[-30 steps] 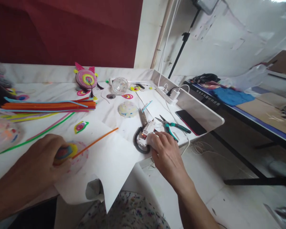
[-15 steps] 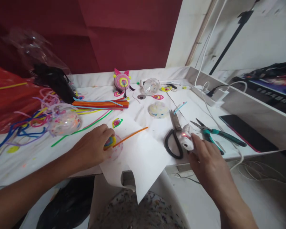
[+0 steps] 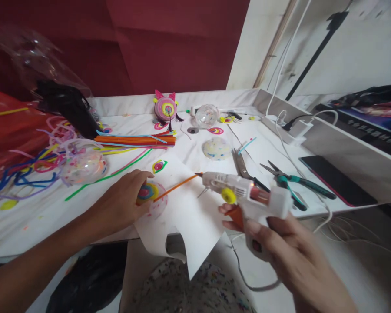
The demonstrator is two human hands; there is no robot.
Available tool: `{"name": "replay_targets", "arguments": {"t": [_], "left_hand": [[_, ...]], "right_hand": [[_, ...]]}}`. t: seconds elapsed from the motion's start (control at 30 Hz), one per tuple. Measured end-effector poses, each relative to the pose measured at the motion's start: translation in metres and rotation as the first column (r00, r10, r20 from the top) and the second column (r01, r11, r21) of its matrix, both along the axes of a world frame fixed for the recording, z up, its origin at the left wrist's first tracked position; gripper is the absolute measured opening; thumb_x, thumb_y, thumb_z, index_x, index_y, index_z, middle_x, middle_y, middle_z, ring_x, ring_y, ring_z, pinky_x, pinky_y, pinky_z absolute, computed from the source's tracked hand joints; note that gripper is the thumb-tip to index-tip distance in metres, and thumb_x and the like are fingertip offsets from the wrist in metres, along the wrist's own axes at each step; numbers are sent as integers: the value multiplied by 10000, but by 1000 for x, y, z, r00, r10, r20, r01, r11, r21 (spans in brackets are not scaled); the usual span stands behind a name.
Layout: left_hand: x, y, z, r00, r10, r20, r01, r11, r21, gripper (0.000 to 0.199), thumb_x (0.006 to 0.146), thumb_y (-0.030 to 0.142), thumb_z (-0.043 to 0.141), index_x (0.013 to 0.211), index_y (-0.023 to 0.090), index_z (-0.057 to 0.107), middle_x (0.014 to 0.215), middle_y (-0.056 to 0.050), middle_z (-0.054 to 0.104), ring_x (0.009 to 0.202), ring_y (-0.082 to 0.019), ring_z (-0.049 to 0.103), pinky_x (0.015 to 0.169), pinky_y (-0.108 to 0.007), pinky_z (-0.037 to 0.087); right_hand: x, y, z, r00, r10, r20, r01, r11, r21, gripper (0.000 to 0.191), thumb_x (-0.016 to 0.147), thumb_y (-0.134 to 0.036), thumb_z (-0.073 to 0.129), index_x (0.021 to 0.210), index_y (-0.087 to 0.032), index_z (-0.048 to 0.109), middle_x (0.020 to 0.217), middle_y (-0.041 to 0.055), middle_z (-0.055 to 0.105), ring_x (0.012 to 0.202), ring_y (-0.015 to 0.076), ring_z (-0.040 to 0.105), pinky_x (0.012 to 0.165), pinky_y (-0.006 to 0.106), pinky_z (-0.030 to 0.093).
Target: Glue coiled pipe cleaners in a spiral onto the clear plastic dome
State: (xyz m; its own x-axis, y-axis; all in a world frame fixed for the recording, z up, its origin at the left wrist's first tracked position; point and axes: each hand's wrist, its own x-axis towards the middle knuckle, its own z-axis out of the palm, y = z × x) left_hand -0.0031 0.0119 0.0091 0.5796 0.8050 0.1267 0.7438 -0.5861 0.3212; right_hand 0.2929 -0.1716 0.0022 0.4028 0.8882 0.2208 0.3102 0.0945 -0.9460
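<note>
My left hand (image 3: 124,195) is closed on a coil of pipe cleaner (image 3: 147,191) in blue, yellow and orange rings. The coil rests against a clear dotted plastic dome (image 3: 159,208), and an orange pipe cleaner tail (image 3: 177,188) sticks out to the right. Raised over the table's front edge, my right hand (image 3: 286,243) grips a white hot glue gun (image 3: 241,187) with an orange trigger. Its nozzle points left, close to the end of the orange tail. Under the dome lies a white paper sheet (image 3: 198,213). A small eye-shaped piece (image 3: 159,166) sits just beyond my left hand.
Scissors (image 3: 242,165), pliers (image 3: 291,178) and a phone (image 3: 339,180) lie to the right. Bundled pipe cleaners (image 3: 133,141) and a dotted ball (image 3: 86,167) are at left. A pink decorated ball (image 3: 165,108) stands at the back. The gun's cord (image 3: 247,282) hangs below the edge.
The glue gun has been lifted from beside the scissors and turned, so its nozzle now points left towards the dome. My left hand stays at the coil, almost unmoved.
</note>
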Motion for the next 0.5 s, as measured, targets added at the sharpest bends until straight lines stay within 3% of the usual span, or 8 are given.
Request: {"name": "replay_targets", "arguments": {"t": [0.1, 0.2, 0.33, 0.5], "left_hand": [[2, -5, -2, 998, 54, 24, -55, 998, 13, 558, 770, 373, 617, 1310, 233, 611, 1174, -93, 717, 1024, -316, 694, 937, -460, 580], [4, -9, -4, 994, 103, 42, -104, 994, 17, 568, 767, 375, 601, 1311, 212, 603, 1134, -101, 718, 1007, -320, 695, 911, -467, 586], [4, -14, -13, 990, 114, 85, -120, 991, 61, 586, 771, 369, 583, 1331, 195, 595, 1120, -110, 721, 1022, -329, 698, 907, -476, 595], [4, -18, -19, 986, 98, 135, -116, 985, 126, 562, 769, 340, 577, 1311, 193, 602, 1125, -118, 738, 1038, -331, 711, 919, -479, 607]], "right_hand": [[-17, 20, -1, 966, 128, -224, -146, 987, -65, 330, 947, -451, 773, 696, -289, 633, 559, -7, 666, 462, 180, 649, 353, 247, 480], [-31, 36, -4, 860, 201, -469, -265, 962, -74, 454, 907, -487, 792, 630, -286, 492, 575, 0, 671, 553, 205, 728, 411, 249, 531], [-42, 46, -4, 739, 185, -648, -374, 913, -166, 358, 798, -494, 879, 764, -264, 607, 842, 54, 824, 728, 233, 807, 597, 300, 642], [-47, 51, 0, 712, 129, -691, -411, 874, -261, 412, 780, -473, 902, 1081, -240, 742, 1031, 73, 853, 899, 244, 825, 718, 297, 643]]}}
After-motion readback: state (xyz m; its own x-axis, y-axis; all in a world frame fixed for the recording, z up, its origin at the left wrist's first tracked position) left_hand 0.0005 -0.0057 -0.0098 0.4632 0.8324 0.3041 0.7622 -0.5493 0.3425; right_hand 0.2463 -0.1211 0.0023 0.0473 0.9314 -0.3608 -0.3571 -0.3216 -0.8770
